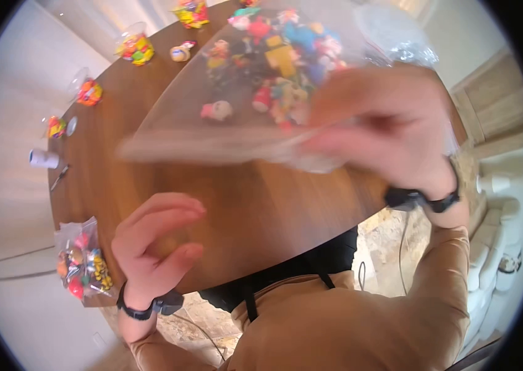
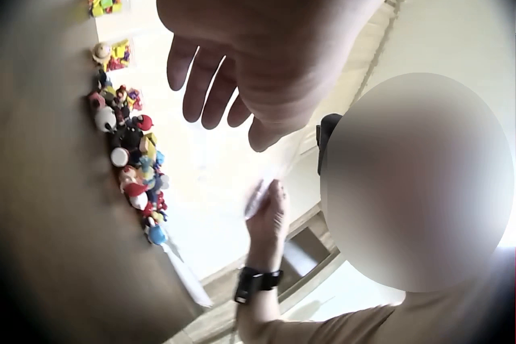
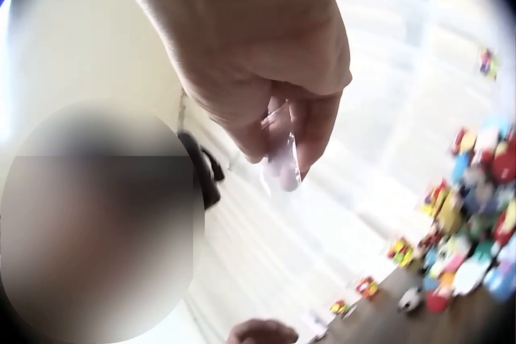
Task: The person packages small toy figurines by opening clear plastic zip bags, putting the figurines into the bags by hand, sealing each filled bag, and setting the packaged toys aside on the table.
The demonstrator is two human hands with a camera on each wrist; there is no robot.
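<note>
My right hand (image 1: 391, 123) pinches the edge of a clear plastic bag (image 1: 178, 145) between thumb and fingers, up above the round wooden table (image 1: 255, 210). The bag spreads out to the left, blurred. Through it shows a heap of small toy figures (image 1: 280, 59) on the far part of the table. In the right wrist view the fingertips close on a crumpled bit of the bag (image 3: 282, 170). My left hand (image 1: 153, 244) hovers over the near left of the table, its fingers loosely bent with nothing in them; the left wrist view shows the fingers apart from the bag.
A filled clear bag of small toys (image 1: 82, 263) lies at the near left edge. Along the far left rim stand clear tubs with colourful packets (image 1: 135, 49), a white roll (image 1: 44, 159) and a pen (image 1: 59, 177). More clear plastic (image 1: 407, 40) lies at the far right.
</note>
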